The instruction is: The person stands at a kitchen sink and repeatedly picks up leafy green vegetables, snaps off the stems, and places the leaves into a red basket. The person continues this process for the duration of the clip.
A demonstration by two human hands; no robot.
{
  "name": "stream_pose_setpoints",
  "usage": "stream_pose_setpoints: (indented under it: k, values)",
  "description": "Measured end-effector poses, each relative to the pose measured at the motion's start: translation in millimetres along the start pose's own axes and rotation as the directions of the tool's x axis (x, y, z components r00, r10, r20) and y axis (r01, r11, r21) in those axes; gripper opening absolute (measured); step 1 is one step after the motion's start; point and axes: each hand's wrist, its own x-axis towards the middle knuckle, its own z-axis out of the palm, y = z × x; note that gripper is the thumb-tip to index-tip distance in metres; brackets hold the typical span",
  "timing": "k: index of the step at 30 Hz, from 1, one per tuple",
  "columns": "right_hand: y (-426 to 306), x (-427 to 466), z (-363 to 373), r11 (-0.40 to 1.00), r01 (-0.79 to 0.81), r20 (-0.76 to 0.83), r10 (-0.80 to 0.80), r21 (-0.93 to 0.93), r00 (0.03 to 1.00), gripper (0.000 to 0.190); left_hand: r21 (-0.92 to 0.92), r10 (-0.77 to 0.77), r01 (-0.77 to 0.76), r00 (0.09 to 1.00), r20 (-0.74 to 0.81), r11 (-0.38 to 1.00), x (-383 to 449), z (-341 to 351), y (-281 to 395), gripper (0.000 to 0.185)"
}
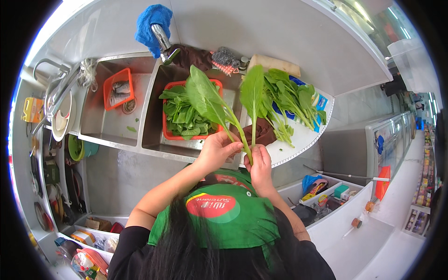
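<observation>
Between my hands stands a stalk of leafy green vegetable (242, 134), its long leaves pointing away from me. My left hand (221, 148) pinches the leaf stems from the left. My right hand (259, 162) grips the thick stem near its base, along with a separate upright leaf (252, 91). Just beyond my left hand, a red plastic basket (165, 130) full of loose green leaves (185, 117) sits in the right sink basin (151, 119). Right of my hands, more leafy stalks (290, 94) lie on the white counter (297, 148), partly over blue packaging (320, 103).
A smaller red basket (106, 91) with fish pieces (120, 91) stands in the left basin (105, 126). A blue cloth (148, 26) hangs on the chrome faucet (161, 36). A brown cloth (260, 132) lies by the sink. Open drawers (327, 206) extend at lower right.
</observation>
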Motion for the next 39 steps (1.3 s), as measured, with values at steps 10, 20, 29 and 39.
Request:
stream_pose_setpoints:
  k: [10,20,29,39]
  values:
    - [6.5,6.4,-3.3,1.0,-0.005,0.057,0.004,0.025,0.998,0.018,-0.312,0.102,-0.153,0.979,-0.174,0.938,-11.9,-20.1,3.2,0.014]
    - [4.1,15.0,-26.3,0.988,0.109,0.072,-0.102,-0.111,0.992,0.016,-0.392,0.139,-0.417,0.81,-0.57,0.82,-22.1,-104.0,13.6,0.016]
    - [1.1,12.4,-28.9,0.934,0.17,0.071,-0.156,-0.315,0.985,0.018,0.821,0.839,-0.571,0.457,0.294,0.023,-44.0,-46.1,83.7,0.029]
    - [2.3,2.6,-33.8,0.246,0.678,0.519,-0.482,-0.693,0.706,0.016,0.838,0.215,-0.526,0.843,0.493,0.143,-46.2,-39.9,17.0,0.01]
